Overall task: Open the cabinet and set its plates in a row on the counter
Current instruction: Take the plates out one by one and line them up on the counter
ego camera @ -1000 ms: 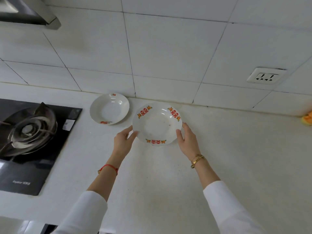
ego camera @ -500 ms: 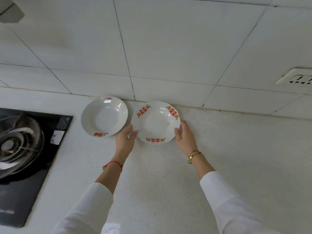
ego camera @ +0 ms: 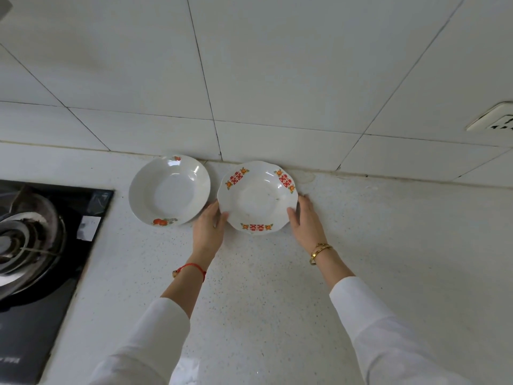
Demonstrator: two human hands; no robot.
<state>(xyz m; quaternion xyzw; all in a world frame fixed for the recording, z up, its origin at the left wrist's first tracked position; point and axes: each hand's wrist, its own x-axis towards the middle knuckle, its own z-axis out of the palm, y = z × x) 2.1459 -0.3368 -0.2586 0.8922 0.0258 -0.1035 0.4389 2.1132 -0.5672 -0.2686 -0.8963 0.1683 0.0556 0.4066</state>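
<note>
Both plates, the plain one [ego camera: 169,191] and the scalloped one [ego camera: 256,197], look like glossy glazed ceramic. The counter [ego camera: 277,301] is matt speckled stone. The wall tiles [ego camera: 277,65] are smooth, the stove top [ego camera: 36,315] shiny black glass.

Your only view comes from the camera on your head, a wide-angle lens looking forward and steeply down over the counter [ego camera: 277,301] toward the tiled wall [ego camera: 277,65]. It sits close above your forearms, which enter from the bottom edge. The gas stove [ego camera: 33,245] cuts the left edge; a wall socket [ego camera: 494,120] clips the right.
</note>
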